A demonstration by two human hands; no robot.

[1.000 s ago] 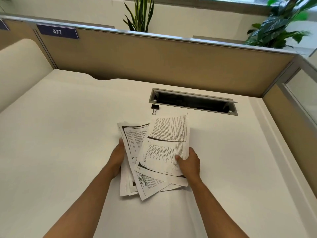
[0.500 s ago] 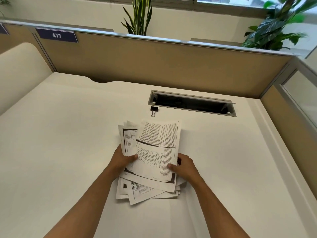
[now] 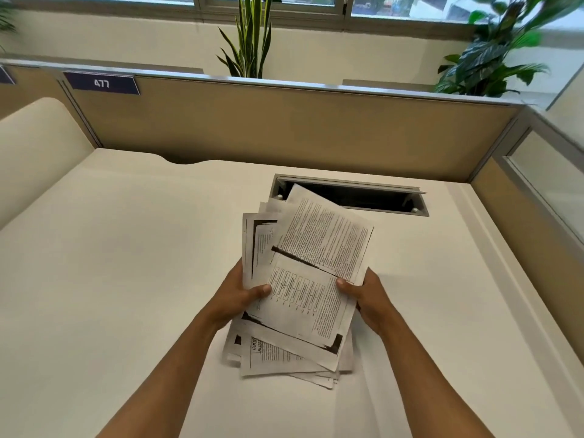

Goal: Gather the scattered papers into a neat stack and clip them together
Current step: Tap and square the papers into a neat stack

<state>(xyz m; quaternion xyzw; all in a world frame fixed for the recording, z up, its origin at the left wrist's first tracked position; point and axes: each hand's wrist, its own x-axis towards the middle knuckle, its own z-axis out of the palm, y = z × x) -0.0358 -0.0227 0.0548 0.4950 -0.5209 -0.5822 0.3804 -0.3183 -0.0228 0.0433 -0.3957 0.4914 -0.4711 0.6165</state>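
at frame centre both hands, left hand (image 3: 235,298) and right hand (image 3: 368,295), pinch the papers (image 3: 303,289) at their side edges (thumbs on top); the sheets look light, floppy, prone to sliding.

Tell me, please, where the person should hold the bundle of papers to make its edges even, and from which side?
Best at the two long side edges near the middle, one hand from each side, as the left hand and right hand grip the papers now. The sheets are fanned and skewed, so a loose side hold probably lets them slide level.
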